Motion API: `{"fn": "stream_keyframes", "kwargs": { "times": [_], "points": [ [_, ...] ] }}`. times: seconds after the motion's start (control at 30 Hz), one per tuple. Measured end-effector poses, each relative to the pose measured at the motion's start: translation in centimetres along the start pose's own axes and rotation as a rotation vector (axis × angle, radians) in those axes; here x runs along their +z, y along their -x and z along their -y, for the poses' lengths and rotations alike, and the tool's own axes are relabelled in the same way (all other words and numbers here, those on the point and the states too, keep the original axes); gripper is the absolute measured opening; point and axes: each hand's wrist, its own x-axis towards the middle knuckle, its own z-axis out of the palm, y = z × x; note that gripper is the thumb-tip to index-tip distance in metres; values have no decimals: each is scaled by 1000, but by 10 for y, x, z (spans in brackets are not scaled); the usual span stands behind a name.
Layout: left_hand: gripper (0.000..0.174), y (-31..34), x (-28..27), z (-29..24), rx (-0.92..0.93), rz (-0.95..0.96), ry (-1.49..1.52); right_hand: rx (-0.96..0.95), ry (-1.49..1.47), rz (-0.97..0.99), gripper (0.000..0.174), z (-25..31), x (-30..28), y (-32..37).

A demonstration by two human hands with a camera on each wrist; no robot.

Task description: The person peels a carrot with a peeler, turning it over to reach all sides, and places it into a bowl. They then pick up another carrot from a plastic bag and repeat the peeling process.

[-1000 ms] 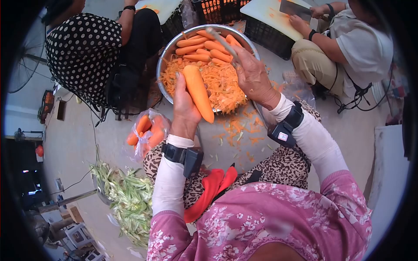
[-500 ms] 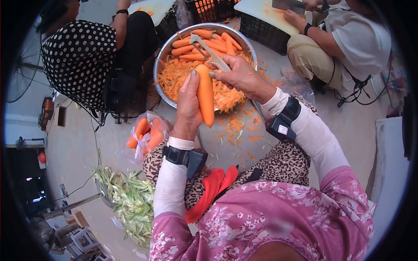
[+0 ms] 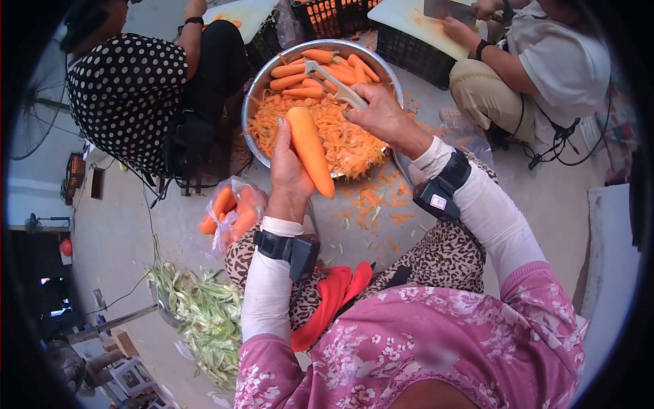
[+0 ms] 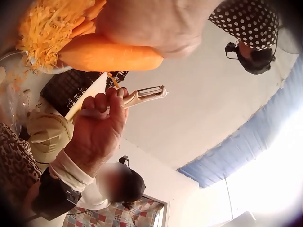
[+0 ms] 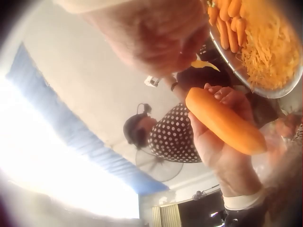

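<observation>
My left hand (image 3: 289,178) grips a thick, smooth peeled carrot (image 3: 312,153), slanted with its broad end up and away. In the right wrist view the carrot (image 5: 225,120) lies across the palm, fingers curled behind it. My right hand (image 3: 392,121) holds a pale-handled vegetable peeler (image 3: 340,87) by the handle, apart from the carrot. The left wrist view shows the peeler's slotted head (image 4: 151,93) sticking out past the fingers. Below both hands stands a metal basin (image 3: 248,133) with orange peelings (image 3: 354,144) in front and several whole carrots (image 3: 287,82) behind.
A clear plastic bag of carrots (image 3: 235,213) sits left of the basin. Leafy trimmings (image 3: 208,313) are heaped nearer on the left. Fallen peelings (image 3: 378,204) litter the floor. Two people sit opposite, one using a cleaver (image 3: 449,11) on a cutting board (image 3: 415,27).
The peeler swung in to the carrot's upper end half a second ago, and has since drawn away to the right. The carrot has tilted back to the left.
</observation>
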Motion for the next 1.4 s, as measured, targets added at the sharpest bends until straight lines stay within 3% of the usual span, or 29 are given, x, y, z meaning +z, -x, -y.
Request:
{"fn": "stream_keyframes", "kwargs": {
  "times": [0.07, 0.23, 0.33, 0.53, 0.6, 0.7, 0.83, 0.93, 1.03, 1.1, 1.17, 1.27, 1.4],
  "points": [
    [42, -1, 0, -1, -2, 0, 6, -39, 40, -24, 22, -4, 1, -2],
    [43, -3, -2, -3, -10, 7, 39, 234, -164, 106, 24, 27, -1, 9],
    [42, -8, -5, -2, 3, -79, 39, 276, -282, 172, 28, 24, 14, 16],
    [40, -13, -5, 1, -3, -54, 79, 265, -396, 280, 45, 20, 42, 27],
    [39, -20, -10, 3, 135, -129, 50, 259, -378, 302, 53, 20, 47, 30],
    [37, -22, -15, 2, 150, -117, 43, 280, -418, 310, 55, 21, 49, 31],
    [35, -25, -18, 4, 186, -75, 38, 314, -436, 331, 54, 25, 43, 31],
    [33, -19, -12, 2, 173, -58, -19, 281, -521, 270, 42, 32, 35, 29],
    [32, -9, -6, 4, 125, -23, -53, 255, -502, 281, 39, 31, 26, 23],
    [29, -2, -2, 5, -6, -8, -102, 232, -513, 224, 37, 31, 26, 20],
    [31, 2, 2, 7, 45, -15, -95, 232, -497, 264, 34, 31, 27, 16],
    [34, 7, 13, 11, -65, 11, -157, 280, -507, 163, 29, 25, 24, 12],
    [28, 7, 8, 17, -147, -39, -147, 350, -463, 220, 29, 19, 26, 10]
  ]
}}
